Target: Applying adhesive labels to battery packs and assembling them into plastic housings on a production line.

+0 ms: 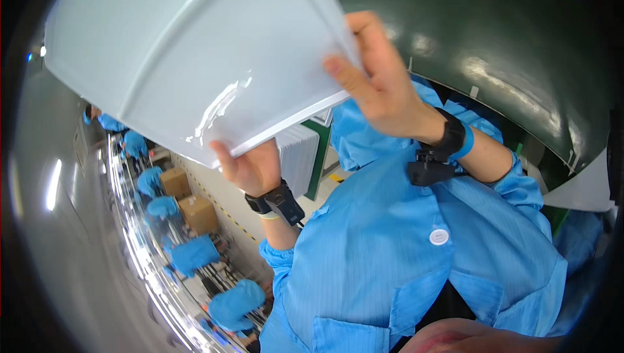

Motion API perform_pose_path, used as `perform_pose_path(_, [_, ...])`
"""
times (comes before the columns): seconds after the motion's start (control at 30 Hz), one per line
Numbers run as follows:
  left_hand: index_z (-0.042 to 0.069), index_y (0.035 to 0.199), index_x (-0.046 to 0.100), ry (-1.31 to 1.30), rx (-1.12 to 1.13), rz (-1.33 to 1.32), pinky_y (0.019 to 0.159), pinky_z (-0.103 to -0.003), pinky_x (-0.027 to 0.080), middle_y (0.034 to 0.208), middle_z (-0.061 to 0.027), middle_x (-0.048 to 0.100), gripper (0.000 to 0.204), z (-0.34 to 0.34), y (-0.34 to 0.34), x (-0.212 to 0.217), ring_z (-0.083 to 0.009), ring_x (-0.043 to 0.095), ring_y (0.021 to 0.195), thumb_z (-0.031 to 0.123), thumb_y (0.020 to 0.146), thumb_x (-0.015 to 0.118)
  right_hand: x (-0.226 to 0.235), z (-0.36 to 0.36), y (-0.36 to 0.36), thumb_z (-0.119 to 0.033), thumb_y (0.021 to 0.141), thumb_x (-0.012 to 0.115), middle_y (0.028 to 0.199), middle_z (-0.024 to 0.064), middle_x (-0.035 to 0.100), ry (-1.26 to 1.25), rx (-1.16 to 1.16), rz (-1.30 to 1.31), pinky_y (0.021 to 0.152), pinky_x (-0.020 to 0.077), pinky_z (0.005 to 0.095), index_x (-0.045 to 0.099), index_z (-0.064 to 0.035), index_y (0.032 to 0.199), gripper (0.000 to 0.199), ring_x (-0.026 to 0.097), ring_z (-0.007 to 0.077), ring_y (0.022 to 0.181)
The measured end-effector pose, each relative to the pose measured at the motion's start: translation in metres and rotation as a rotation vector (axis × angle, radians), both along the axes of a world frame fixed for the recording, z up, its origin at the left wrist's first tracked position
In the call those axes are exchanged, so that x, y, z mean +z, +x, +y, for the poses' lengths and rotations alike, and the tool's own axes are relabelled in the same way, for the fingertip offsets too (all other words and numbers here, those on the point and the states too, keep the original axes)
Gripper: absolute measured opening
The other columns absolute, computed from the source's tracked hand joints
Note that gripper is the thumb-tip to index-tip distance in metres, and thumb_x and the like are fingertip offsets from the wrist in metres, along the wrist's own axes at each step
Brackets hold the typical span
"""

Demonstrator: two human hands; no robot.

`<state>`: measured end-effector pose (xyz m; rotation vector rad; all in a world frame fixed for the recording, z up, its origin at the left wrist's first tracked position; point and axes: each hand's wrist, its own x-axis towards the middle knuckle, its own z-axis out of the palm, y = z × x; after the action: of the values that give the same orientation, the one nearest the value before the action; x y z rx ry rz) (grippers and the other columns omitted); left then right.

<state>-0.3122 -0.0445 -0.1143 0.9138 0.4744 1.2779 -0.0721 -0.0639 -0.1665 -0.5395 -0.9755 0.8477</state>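
A large white glossy panel (188, 48) fills the upper left of the view, tilted, with a thin rim along its lower edge. My left hand (250, 168) grips that lower edge from beneath, thumb on the panel's face. At the panel's right corner my right hand (377, 77) is closed over the edge, thumb on the front. Both wrists carry black strapped devices (283, 202). My blue smock (390, 255) takes up the lower middle.
A stack of white panels (299, 155) stands behind my left hand beside a green post. Several people in blue smocks (195, 254) line a long conveyor at lower left, with cardboard boxes (198, 213) nearby. A dark green surface (494, 35) spans the upper right.
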Motion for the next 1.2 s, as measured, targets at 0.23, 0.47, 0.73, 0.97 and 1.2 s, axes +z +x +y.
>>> perform_pose_path(0.23, [0.001,0.145,0.048,0.132,0.615,0.408,0.119,-0.048,0.034,0.146,-0.0130,0.054,0.044,-0.059,-0.119,0.018,-0.0252,0.051,0.132,0.019,0.106,0.059,-0.045,0.010,-0.013,-0.023,0.104,0.059,0.114,0.0142,0.069,-0.165,0.401,-0.537,0.084,0.0533,0.0391,0.049,-0.0034,0.138,0.040,0.067,0.0282,0.099])
perform_pose_path(0.47, [0.003,0.122,0.067,-0.238,0.488,0.869,0.096,-0.041,0.049,0.122,-0.0091,0.066,0.036,-0.182,-0.252,-0.063,-0.0231,0.060,0.106,0.007,0.088,0.078,-0.102,0.011,-0.004,-0.021,0.102,0.060,0.111,0.0162,0.072,-0.336,0.486,-0.753,0.084,0.0550,0.0383,0.059,-0.0007,0.129,0.034,0.070,0.0284,0.097])
perform_pose_path(0.73, [-0.002,0.121,0.070,-0.605,0.275,1.357,0.097,-0.037,0.050,0.117,-0.0107,0.073,0.031,-0.210,-0.170,-0.208,-0.0226,0.065,0.106,0.017,0.097,0.070,-0.108,0.008,0.014,-0.011,0.101,0.059,0.106,0.0152,0.074,-0.383,0.487,-0.613,0.086,0.0551,0.0336,0.062,0.0014,0.125,0.028,0.071,0.0233,0.096])
perform_pose_path(0.97, [-0.003,0.118,0.070,-0.495,0.218,1.405,0.086,-0.038,0.052,0.102,-0.0187,0.075,0.031,-0.194,-0.152,-0.340,-0.0235,0.069,0.095,0.019,0.097,0.068,-0.110,0.007,-0.002,-0.013,0.105,0.057,0.106,0.0118,0.072,-0.462,0.508,-0.428,0.082,0.0542,0.0273,0.062,0.0014,0.128,0.028,0.065,0.0127,0.087])
perform_pose_path(1.2, [-0.010,0.133,0.060,-0.771,0.289,0.851,0.101,-0.039,0.048,0.131,-0.0180,0.066,0.056,-0.122,-0.125,-0.437,-0.0282,0.062,0.118,0.030,0.095,0.073,-0.126,0.014,-0.003,-0.014,0.106,0.055,0.108,0.0113,0.072,-0.572,0.422,-0.493,0.085,0.0553,0.0278,0.060,-0.0004,0.131,0.029,0.067,0.0130,0.093])
